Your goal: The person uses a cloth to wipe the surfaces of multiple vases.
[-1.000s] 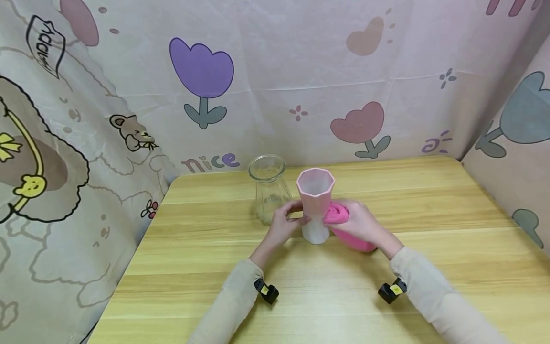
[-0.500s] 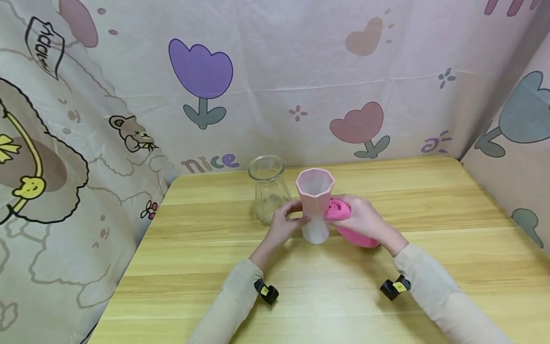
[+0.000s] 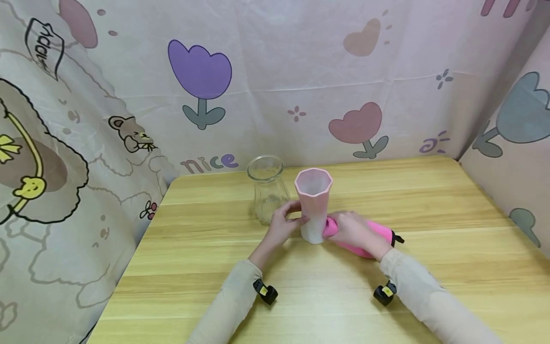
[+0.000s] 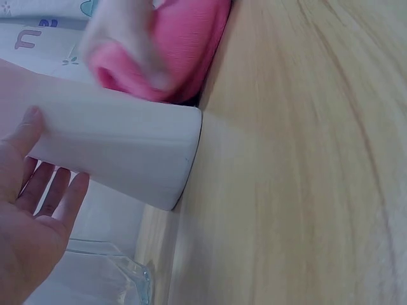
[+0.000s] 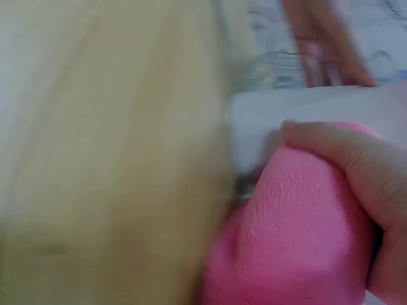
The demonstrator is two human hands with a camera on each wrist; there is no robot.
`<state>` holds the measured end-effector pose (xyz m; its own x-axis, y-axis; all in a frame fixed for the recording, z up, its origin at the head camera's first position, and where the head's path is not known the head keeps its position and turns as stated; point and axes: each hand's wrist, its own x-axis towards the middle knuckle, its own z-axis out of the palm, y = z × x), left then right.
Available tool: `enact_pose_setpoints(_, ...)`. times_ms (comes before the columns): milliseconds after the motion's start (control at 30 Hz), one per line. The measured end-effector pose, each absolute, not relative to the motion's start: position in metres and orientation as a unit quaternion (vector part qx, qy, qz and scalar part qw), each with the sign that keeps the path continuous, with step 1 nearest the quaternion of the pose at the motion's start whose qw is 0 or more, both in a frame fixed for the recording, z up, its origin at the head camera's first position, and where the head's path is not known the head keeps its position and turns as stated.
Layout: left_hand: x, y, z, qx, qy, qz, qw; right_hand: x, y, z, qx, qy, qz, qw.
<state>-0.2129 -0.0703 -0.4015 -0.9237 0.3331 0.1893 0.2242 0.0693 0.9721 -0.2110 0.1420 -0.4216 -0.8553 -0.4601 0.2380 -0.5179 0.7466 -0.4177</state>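
Note:
A tall faceted vase point(image 3: 315, 205), pink at the rim and fading to white at the base, stands upright on the table. My left hand point(image 3: 283, 224) holds its left side; in the left wrist view the thumb lies on one face and the fingers on another. A bright pink cloth point(image 5: 299, 235) is bunched in my right hand point(image 3: 352, 231), the thumb bent over it. The cloth's folded end is against the vase's lower right side. The rest of the cloth trails out to the right beneath the wrist, showing a dark edge and a small black loop.
A clear glass vase point(image 3: 267, 191) with a wide rim stands just behind and left of my left hand. The wooden table point(image 3: 318, 296) ends at a patterned fabric backdrop point(image 3: 275, 95) behind it. More patterned fabric hangs at both sides.
My right hand has slid down the vase's right side with the cloth, from about mid-height toward the base. The cloth's black loop has come into view. My left hand and the vase hold still.

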Motion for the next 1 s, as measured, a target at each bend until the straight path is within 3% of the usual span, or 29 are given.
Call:
enact_pose_setpoints(133, -0.213, -0.071, -0.401, 0.187, 0.737, 0.649, 0.04, -0.213, 0.141, -0.427, 0.274, -0.94, 0.189, 0.069)
enact_pose_setpoints(400, -0.212, -0.074, -0.402, 0.186, 0.736, 0.649, 0.052, -0.206, 0.157, -0.407, 0.242, -0.928, 0.28, 0.045)
enact_pose_setpoints(1000, -0.215, -0.071, -0.409, 0.19, 0.745, 0.635, 0.072, -0.186, 0.197, -0.389, 0.167, -0.918, 0.354, 0.065)
